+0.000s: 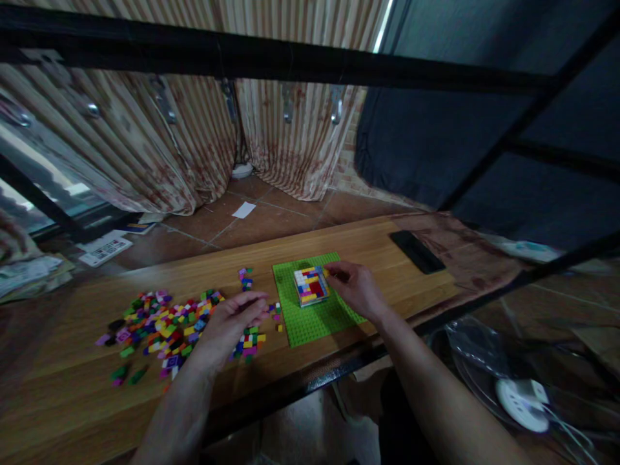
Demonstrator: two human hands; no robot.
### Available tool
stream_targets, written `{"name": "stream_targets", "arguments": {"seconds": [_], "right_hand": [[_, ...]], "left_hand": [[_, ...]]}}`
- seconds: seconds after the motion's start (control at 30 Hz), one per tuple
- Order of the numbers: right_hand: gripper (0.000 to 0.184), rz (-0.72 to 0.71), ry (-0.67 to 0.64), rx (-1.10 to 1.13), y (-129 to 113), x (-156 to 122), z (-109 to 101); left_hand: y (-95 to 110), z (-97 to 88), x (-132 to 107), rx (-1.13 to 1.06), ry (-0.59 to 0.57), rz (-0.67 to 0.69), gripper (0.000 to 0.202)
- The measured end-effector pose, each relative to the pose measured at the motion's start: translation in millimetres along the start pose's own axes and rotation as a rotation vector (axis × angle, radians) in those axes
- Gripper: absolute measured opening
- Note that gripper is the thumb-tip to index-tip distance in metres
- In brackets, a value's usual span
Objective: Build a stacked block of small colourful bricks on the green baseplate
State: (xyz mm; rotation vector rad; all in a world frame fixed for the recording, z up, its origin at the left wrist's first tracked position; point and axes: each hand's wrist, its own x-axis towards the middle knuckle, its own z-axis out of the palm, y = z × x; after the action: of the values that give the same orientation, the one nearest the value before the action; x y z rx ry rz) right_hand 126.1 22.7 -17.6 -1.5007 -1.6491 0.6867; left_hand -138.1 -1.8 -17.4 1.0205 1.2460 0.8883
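Note:
A square build of toy bricks (312, 286) in white, yellow, red and blue sits on a green baseplate (300, 329). At its right upper edge is my right hand (356, 284), thumb and fingers pinched at a small yellow brick (326, 272), which is partly covered by the fingertips. To the left of the baseplate my left hand (237, 320) hovers over loose bricks, fingers curled and tips together. Whether anything is between those tips is hidden. A big pile of mixed loose bricks (169, 329) spreads left of this hand, with small clusters around it.
The wooden table (72, 400) has a black phone-like object (417, 252) at its right. A dark metal bar (290, 61) with hooks crosses above, before striped curtains (194, 142). Down at the right stand a white power strip (523, 403) and a clear plastic bag (477, 345).

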Motion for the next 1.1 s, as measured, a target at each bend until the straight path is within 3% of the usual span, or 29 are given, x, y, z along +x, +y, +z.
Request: {"name": "stream_targets", "arguments": {"seconds": [0.27, 0.6, 0.9, 1.1], "right_hand": [[0.024, -0.056, -0.013, -0.177, -5.8, 0.1, 1.4], [0.025, -0.245, 0.032, -0.224, 3.8, 4.1, 8.6], [0.024, -0.11, 0.074, -0.132, 2.7, 6.2, 12.7], [0.024, 0.014, 0.079, 0.098, 17.9, 11.0, 10.3]], "left_hand": [[1.0, -0.8, -0.9, 0.018, 0.006, -0.008, 0.047], [0.3, -4.4, -1.1, 0.043, -0.006, -0.004, 0.05], [0.4, -2.8, -0.5, 0.057, -0.012, -0.005, 0.052], [-0.6, -3.4, 0.2, 0.072, 0.006, 0.001, 0.052]]}}
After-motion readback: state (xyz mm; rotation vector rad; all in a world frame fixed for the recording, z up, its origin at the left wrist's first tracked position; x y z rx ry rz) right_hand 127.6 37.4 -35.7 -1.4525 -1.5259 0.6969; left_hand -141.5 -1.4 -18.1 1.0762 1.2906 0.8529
